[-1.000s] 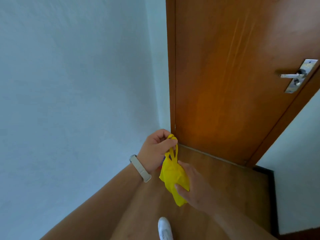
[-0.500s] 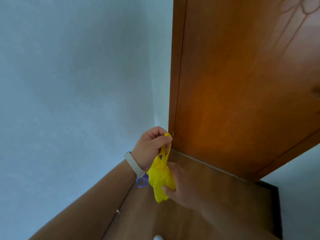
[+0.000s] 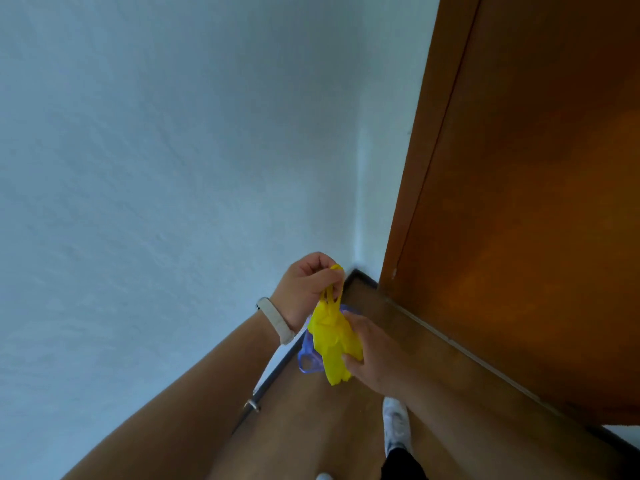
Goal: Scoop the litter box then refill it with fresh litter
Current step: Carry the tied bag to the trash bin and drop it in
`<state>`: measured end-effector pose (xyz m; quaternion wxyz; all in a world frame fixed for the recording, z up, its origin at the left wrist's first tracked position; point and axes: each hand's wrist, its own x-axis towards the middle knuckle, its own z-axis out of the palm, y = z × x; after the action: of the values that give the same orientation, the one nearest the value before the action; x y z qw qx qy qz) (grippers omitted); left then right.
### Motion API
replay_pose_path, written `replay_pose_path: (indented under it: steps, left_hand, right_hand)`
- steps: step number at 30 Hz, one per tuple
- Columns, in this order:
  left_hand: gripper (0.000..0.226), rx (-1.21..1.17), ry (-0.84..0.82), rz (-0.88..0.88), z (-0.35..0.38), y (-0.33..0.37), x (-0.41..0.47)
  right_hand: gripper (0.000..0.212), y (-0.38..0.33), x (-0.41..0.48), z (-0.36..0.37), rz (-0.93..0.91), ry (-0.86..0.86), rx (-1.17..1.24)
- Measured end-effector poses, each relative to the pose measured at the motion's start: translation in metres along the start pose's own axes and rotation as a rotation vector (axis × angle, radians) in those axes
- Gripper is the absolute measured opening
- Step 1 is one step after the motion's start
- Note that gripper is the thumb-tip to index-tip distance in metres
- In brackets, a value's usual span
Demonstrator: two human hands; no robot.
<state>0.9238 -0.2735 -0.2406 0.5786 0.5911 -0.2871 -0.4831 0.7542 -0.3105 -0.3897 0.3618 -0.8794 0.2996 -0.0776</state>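
A small yellow plastic bag [image 3: 333, 341] hangs in front of me, low in the middle of the view. My left hand [image 3: 304, 289] pinches its handles at the top, a pale band on that wrist. My right hand [image 3: 372, 355] cups the bag's body from the right and below. Behind the bag a bluish translucent plastic thing [image 3: 310, 360] shows on the floor by the wall; I cannot tell what it is. No litter box or scoop is in view.
A pale blue wall [image 3: 156, 202] fills the left side. A brown wooden door [image 3: 519, 202] stands close on the right, meeting the wall in a corner. Wood floor [image 3: 311, 427] lies below, with my white shoe [image 3: 396, 424] on it and a small metal doorstop [image 3: 252, 405] by the skirting.
The view has swung left and down toward the corner; the door handle has left the frame. Both hands still hold the yellow bag, and more of the bluish thing shows behind it.
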Motion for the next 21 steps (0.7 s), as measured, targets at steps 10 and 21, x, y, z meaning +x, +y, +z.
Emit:
replay_pose_path:
  steps: [10, 21]
  left_hand:
    - [0.013, -0.015, 0.211, -0.159, -0.003, -0.051, 0.082]
    - [0.017, -0.077, 0.243, -0.356, -0.037, -0.174, 0.139]
  right_hand:
    - [0.084, 0.062, 0.071, -0.010, -0.047, -0.247, 0.050]
    - [0.056, 0.129, 0.141, 0.056, 0.000, -0.335, -0.036]
